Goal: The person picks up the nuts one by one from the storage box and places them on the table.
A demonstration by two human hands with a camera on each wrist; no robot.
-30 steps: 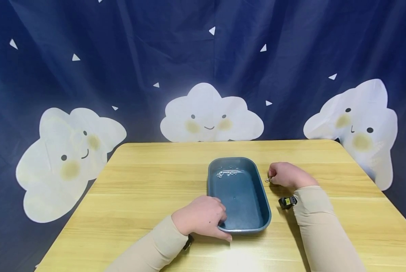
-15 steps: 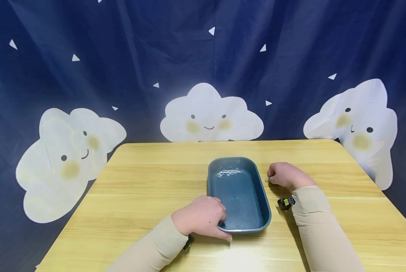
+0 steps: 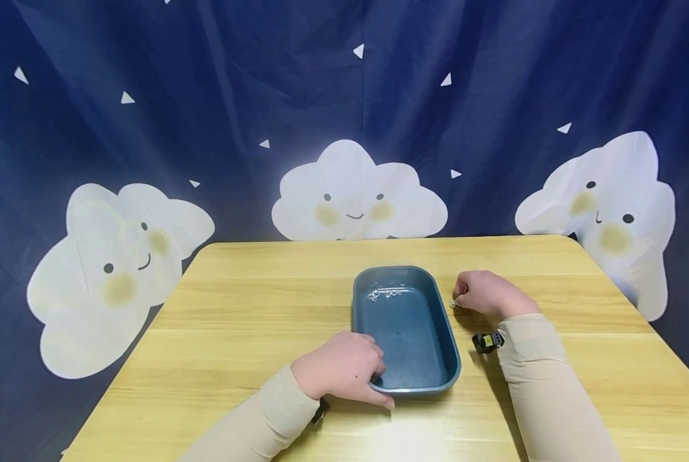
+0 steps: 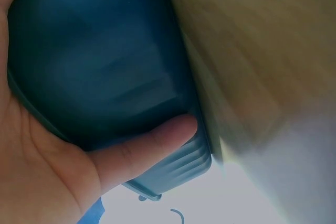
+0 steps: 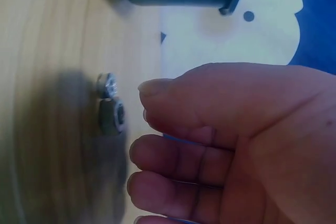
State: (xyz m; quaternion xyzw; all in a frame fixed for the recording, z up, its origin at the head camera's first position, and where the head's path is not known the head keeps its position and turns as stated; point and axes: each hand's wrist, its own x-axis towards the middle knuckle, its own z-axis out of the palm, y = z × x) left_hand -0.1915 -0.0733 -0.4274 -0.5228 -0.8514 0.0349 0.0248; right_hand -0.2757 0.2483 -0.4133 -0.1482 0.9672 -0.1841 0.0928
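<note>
My left hand (image 3: 344, 369) grips the near left corner of a dark blue plastic bin (image 3: 445, 346), its thumb outside the wall and its fingers over the rim. The left wrist view shows that thumb (image 4: 152, 148) lying along the bin's outer side. Inside the bin, several small shiny metal rings (image 3: 387, 294) lie at the far end. Right of the bin, my right hand (image 3: 489, 295) has curled fingers, with thumb and forefinger together. Just off those fingertips, two small ring-shaped metal pieces, a smaller one (image 5: 106, 85) and a larger one (image 5: 112, 116), touch each other on the table.
The light wooden table (image 3: 246, 289) has its far edge behind the bin. A dark blue curtain (image 3: 298, 77) with cloud figures hangs beyond it. A small black wrist camera (image 3: 486, 342) sits under the right sleeve.
Very little differs. My right hand shifts only slightly by the metal rings; the left hand and the bin stay in place.
</note>
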